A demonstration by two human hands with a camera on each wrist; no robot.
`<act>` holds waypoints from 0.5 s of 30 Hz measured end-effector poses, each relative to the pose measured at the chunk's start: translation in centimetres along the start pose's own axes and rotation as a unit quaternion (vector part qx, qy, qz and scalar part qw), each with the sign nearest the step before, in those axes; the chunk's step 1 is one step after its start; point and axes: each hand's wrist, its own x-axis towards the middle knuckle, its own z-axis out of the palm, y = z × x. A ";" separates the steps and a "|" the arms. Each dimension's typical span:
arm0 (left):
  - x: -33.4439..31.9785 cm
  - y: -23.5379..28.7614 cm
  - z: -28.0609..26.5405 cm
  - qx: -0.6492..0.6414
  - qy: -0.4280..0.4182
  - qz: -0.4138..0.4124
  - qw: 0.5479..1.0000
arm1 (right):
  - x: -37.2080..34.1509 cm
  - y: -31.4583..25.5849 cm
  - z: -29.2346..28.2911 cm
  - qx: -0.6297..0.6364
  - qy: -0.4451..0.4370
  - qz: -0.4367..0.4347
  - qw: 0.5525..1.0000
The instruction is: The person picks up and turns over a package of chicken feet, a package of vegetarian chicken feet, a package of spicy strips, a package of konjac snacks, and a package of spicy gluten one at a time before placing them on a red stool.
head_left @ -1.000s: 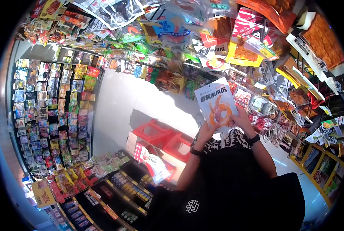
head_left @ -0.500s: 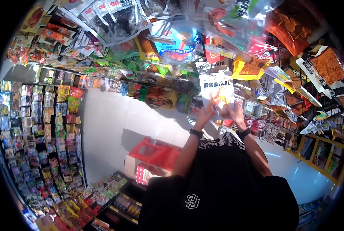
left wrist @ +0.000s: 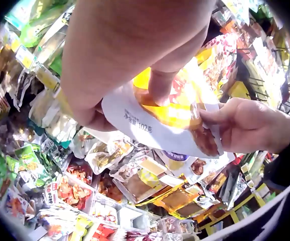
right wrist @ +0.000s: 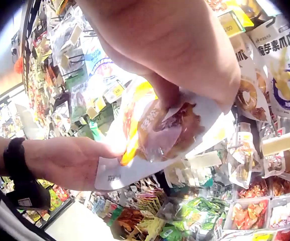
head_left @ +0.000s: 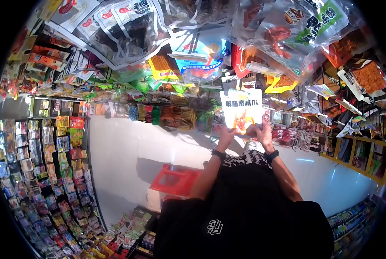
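The white snack pouch (head_left: 244,108) looks like smooth plastic film, kinda satiny where the glare isn't killing it. The clear hanging bag (head_left: 303,32) is properly glossy plastic — black T-shirt (head_left: 249,207) is plain matt cloth, pale floor (head_left: 117,149) looks smooth and shiny.

Head view: blue pouch (head_left: 208,62), upper centre; rows of packets (head_left: 49,149), left; red plastic object (head_left: 171,186), below centre; yellow-framed rack (head_left: 354,156), right edge.

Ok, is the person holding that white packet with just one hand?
No, in the head view the left hand and the right hand both grip the white packet near its lower end.
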 end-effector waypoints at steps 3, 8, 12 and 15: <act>1.0 -0.8 -0.4 0.018 0.009 -0.002 1.000 | 0.3 -1.1 0.2 -0.070 -0.016 0.022 0.997; 1.6 -0.9 -0.7 0.115 0.038 0.057 0.991 | 1.5 1.9 1.1 -0.067 0.022 0.028 0.997; 0.7 1.9 -1.2 -0.016 0.001 0.096 0.995 | 2.1 4.6 1.7 -0.098 0.032 -0.025 0.994; 1.5 0.9 -1.5 -0.032 -0.016 0.113 0.993 | 1.6 2.6 1.7 -0.031 0.022 -0.016 0.999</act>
